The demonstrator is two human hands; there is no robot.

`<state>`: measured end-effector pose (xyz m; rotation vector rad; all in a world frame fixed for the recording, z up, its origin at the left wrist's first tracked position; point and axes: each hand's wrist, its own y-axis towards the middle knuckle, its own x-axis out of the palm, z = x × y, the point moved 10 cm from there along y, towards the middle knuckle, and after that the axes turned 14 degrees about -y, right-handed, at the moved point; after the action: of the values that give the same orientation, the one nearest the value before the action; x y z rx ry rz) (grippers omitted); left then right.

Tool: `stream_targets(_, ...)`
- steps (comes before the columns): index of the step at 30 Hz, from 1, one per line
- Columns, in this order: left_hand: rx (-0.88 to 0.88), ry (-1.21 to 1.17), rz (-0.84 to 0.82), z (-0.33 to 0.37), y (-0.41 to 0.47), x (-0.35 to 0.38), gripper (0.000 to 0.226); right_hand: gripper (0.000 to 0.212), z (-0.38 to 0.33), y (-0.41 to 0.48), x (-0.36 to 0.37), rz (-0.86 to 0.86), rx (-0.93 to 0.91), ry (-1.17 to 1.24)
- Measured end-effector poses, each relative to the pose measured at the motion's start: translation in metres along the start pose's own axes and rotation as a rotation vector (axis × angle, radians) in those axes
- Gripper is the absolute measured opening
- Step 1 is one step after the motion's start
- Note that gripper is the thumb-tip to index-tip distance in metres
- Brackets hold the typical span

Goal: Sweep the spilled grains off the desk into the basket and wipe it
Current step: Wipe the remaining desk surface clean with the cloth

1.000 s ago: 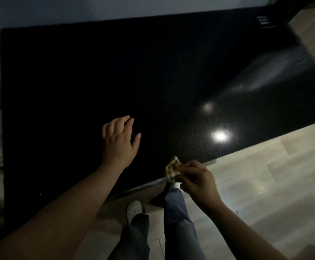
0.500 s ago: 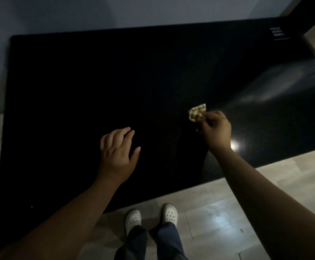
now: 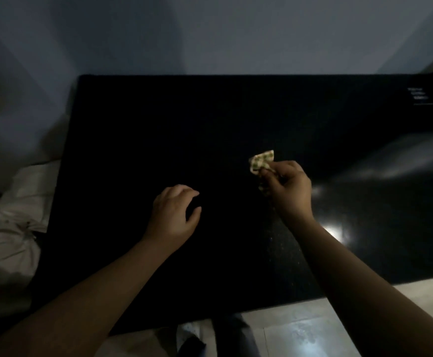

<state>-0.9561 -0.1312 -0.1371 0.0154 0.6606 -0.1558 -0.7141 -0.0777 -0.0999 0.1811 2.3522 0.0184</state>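
Currently, item one: patterned wiping cloth (image 3: pixel 261 161), cream with green spots, crumpled small, sitting right of centre over the black bench (image 3: pixel 158 124); whether it is touching the surface is not showing. Right grip (image 3: pixel 289 193) is pinching one end between thumb and fingertips. Handling, as judged: light, soft, limp, not fragile; bunching more of it into the palm is likely making a firmer wiping pad. Left grip (image 3: pixel 175 217) is resting loosely curled on the bench, holding nothing. Hidden: the basket is not appearing; grains are barely reading, only faint specks beside the right forearm; the pale bundle (image 3: pixel 17 215) at left is defying identification.
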Motion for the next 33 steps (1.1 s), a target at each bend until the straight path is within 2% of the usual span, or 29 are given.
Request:
stream_targets(4, -0.053, 0.02, 0.076, -0.02, 0.028, -0.026, 0.061, 0.017, -0.016, 0.046, 0.017, -0.049, -0.049, -0.017)
stream_targets(8, -0.085, 0.048, 0.116, -0.031, 0.062, -0.04, 0.046, 0.023, -0.028, 0.1, 0.029, -0.091, -0.092, -0.039)
stream_targets(13, -0.17, 0.235, 0.128, -0.048, 0.103, -0.042, 0.055, 0.026, -0.04, 0.165, 0.048, -0.064, -0.134, -0.095)
stream_targets(16, -0.162, 0.293, 0.171, -0.056, 0.118, -0.044, 0.064, 0.025, -0.043, 0.203, 0.063, -0.022, -0.167, -0.129)
stream_targets(22, -0.14, 0.294, 0.236, -0.063, 0.133, -0.047, 0.054, 0.023, -0.041, 0.273, 0.086, 0.036, -0.143, -0.127)
stream_targets(28, -0.12, 0.284, 0.263, -0.062, 0.132, -0.047, 0.05, 0.026, -0.047, 0.315, 0.117, 0.053, -0.143, -0.273)
stream_targets(33, -0.116, 0.298, 0.281, -0.063, 0.132, -0.048, 0.049, 0.022, -0.051, 0.304, 0.14, 0.046, -0.212, -0.252)
